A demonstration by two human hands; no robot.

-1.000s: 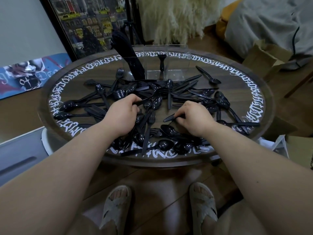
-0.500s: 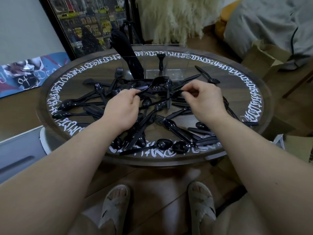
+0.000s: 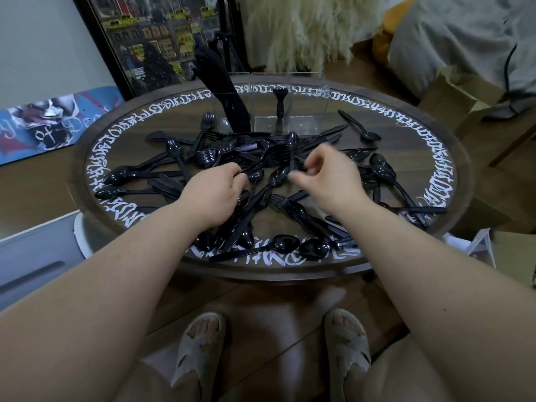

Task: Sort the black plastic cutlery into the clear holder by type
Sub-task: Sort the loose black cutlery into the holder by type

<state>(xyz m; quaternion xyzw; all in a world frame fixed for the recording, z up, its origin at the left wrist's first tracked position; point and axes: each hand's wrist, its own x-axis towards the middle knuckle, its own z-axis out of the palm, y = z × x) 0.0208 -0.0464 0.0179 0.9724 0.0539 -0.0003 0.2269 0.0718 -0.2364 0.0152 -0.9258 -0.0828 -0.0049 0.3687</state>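
Cutlery (image 3: 269, 184): black forks, spoons and knives are scattered in a tangled pile across the round counter (image 3: 461, 227).
Holder (image 3: 285, 103): clear, set at the counter's far side; a dark bundle (image 3: 223, 94) is leaned in its left compartment, and one piece (image 3: 280, 101) is stood upright in the middle one.
Left grip (image 3: 216, 188): curled, a fork handle pinched at the fingertips.
Right grip (image 3: 327, 177): blurred, fingers bent above the pile; whether anything is held cannot be told.

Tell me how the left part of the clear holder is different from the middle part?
The left compartment is stuffed with a tall, leaning bundle of black cutlery poking above the rim. The middle compartment holds just one piece, standing upright and short. Both are clear-walled sections of the same holder.
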